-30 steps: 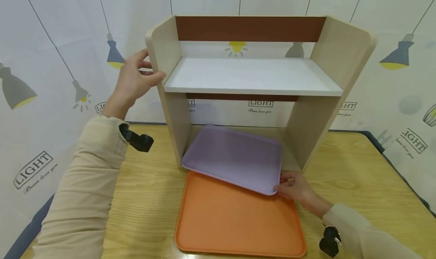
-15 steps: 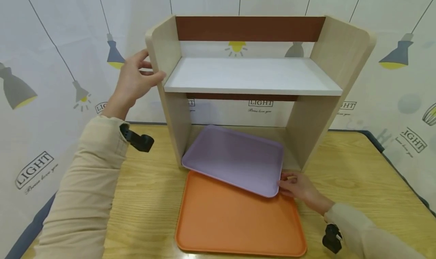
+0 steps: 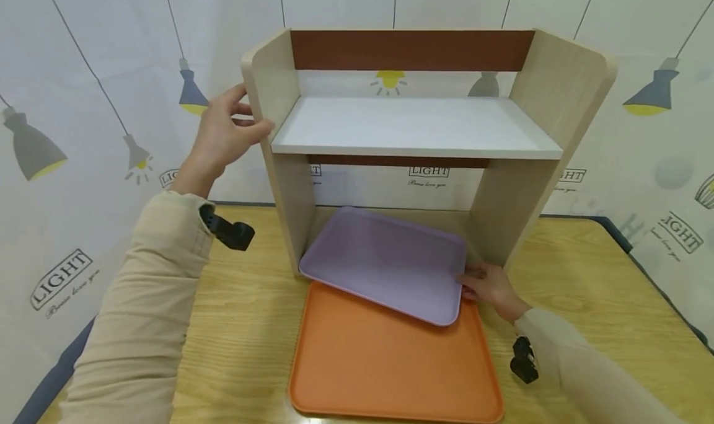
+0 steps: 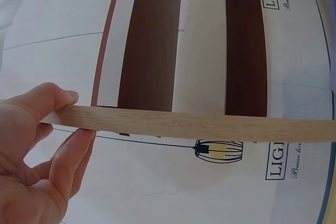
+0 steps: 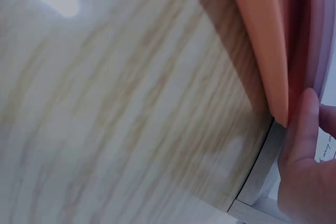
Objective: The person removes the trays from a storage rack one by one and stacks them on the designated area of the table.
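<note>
A small two-tier shelf stands on the table, with a white upper board [image 3: 418,126] and pale wooden sides. My left hand [image 3: 223,129] pinches the front edge of its left side panel [image 4: 210,124] between thumb and fingers. A purple tray [image 3: 385,266] lies askew, its back part in the lower compartment and its front right corner sticking out. Its front overlaps an orange tray [image 3: 390,365] that lies on the table. My right hand [image 3: 491,287] holds the purple tray's right rim, thumb on top; the fingers under it are partly hidden.
The shelf's right side panel [image 3: 502,207] rises just behind my right hand. Brown crossbars [image 3: 413,51] span the shelf's back. The wooden table [image 3: 591,287] backs onto a wall covering [image 3: 669,163] printed with lamps.
My right hand has slid back along the purple tray's right rim, away from the front corner. That corner has shifted slightly right and forward. My left hand keeps its place.
</note>
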A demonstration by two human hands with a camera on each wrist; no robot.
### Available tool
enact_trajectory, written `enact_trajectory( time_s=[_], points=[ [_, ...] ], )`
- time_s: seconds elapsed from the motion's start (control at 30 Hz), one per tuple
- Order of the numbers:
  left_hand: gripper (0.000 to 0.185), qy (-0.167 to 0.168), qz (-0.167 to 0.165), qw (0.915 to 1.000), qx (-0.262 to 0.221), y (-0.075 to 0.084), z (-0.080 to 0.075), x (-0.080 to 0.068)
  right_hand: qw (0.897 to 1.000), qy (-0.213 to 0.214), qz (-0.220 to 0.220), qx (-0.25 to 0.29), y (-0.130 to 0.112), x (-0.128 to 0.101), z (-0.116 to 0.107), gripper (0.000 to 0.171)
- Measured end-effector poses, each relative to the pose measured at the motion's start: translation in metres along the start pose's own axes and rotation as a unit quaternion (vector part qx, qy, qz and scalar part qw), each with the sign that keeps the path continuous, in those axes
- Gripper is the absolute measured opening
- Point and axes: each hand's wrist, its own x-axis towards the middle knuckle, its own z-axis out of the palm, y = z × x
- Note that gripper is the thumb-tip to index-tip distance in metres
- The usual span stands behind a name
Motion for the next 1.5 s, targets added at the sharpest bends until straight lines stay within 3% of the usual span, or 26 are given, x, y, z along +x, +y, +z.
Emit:
enact_trajectory(
  time_s=[0.23,0.5,0.9,1.13,1.5],
  points=[
    [0.062,-0.001,-0.003,1.0000,0.000,0.000,0.001,0.000,1.000,0.001,-0.006,-0.011,0.001,0.001,0.002,0.047],
    [0.063,0.003,-0.008,0.9999,0.006,0.001,0.001,0.000,0.999,-0.015,-0.035,0.001,0.003,-0.015,0.005,0.047],
    [0.062,0.005,-0.012,0.9999,0.009,0.002,0.001,-0.001,0.998,-0.041,-0.005,0.054,0.002,-0.037,0.009,0.051],
    [0.062,0.004,-0.012,0.9999,0.012,0.001,0.002,-0.001,0.997,-0.068,-0.021,0.029,0.002,-0.026,-0.007,0.053],
    [0.062,0.005,-0.011,0.9999,0.006,0.000,0.003,0.000,0.999,-0.043,0.000,0.029,0.010,-0.003,-0.011,0.056]
  ],
)
